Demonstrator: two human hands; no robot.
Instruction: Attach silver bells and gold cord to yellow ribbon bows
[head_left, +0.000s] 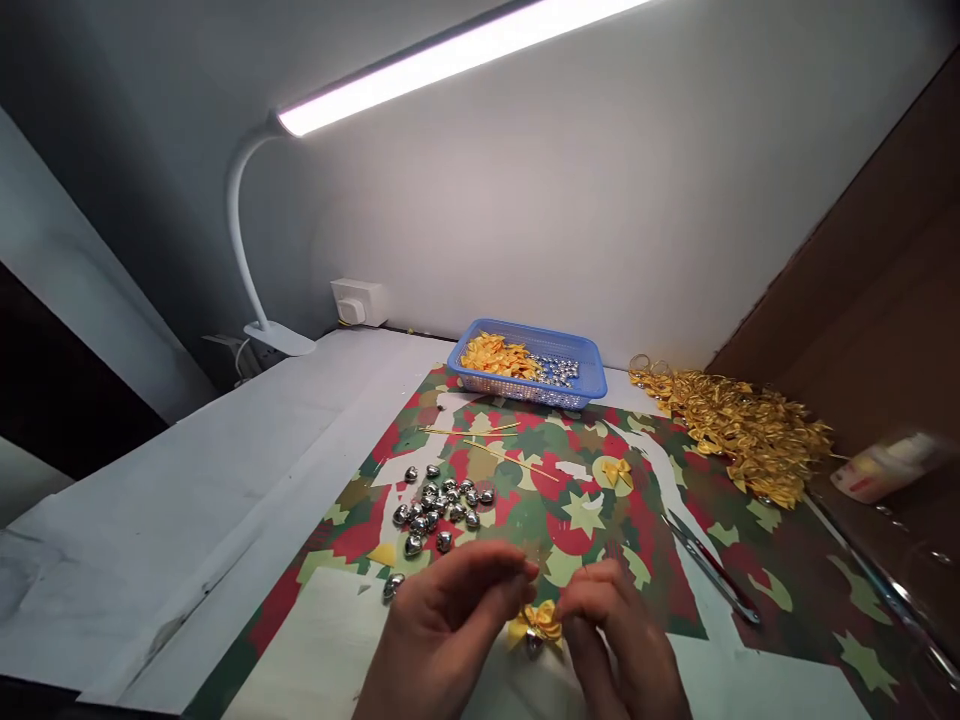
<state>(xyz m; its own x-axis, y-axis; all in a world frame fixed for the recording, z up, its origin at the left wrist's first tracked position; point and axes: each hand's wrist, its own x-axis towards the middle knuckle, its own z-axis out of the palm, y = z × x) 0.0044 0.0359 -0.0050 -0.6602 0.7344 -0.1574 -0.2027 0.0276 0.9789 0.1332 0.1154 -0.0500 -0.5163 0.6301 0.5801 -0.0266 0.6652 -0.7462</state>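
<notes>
A yellow-gold ribbon bow (546, 618) sits between my hands, with a silver bell (534, 644) just below it. My left hand (457, 625) is closed in a pinch up and left of the bow; whatever is between the fingertips is too fine to make out. On the other side, my right hand (622, 635) also pinches, its fingertips against or very near the bow's right edge. Several loose silver bells (431, 510) lie in a cluster beyond my left hand. Farther off, another gold bow (617, 472) rests on the patterned sheet (525, 515).
A blue basket (592, 390) at the wall holds yellow bows and small silver bells. Thin gold strips (510, 458) lie before it. A heap of gold bows (750, 430), a slim metal tool (709, 565) and a white bottle (874, 475) are rightward. A lamp (238, 220) stands left.
</notes>
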